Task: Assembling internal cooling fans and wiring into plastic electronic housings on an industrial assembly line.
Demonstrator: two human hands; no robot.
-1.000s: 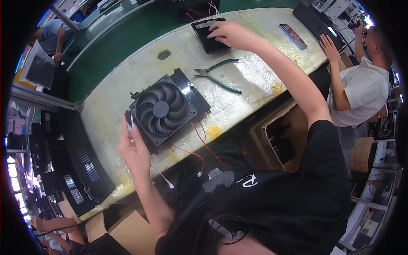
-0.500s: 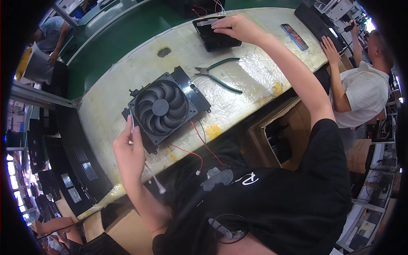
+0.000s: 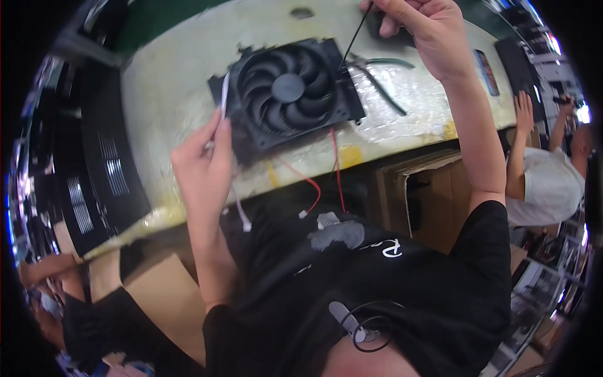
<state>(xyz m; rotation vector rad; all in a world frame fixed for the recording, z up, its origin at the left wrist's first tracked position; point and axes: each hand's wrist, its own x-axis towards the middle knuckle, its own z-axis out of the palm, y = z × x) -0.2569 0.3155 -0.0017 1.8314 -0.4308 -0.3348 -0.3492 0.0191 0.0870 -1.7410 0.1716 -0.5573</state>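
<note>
A black cooling fan (image 3: 288, 88), mounted on a dark flat frame, lies face up on the table. Beside its left edge my left hand (image 3: 202, 164) is closed in a pinch on a white cable (image 3: 225, 94), whose plug end dangles below. My right hand (image 3: 438, 39), raised beyond the fan's far right corner, pinches a thin black strip like a cable tie (image 3: 356, 39), which slants down toward that corner. Red wires (image 3: 340, 166) run from the fan over the near table edge. Green-handled cutters (image 3: 386, 94) lie right of the fan, their jaws blurred.
A dark tray (image 3: 397, 36) sits partly hidden behind my right hand. Farther right are a small dark panel (image 3: 485, 72) and a long black case (image 3: 521, 66), near a co-worker (image 3: 549, 182). Black slotted panels (image 3: 113, 157) stand at the left. An open cardboard box (image 3: 446, 201) sits below the near edge.
My right hand has left the black tray and now holds the thin black strip. The view has shifted, so the fan appears higher and farther right. My left hand still pinches the white cable.
</note>
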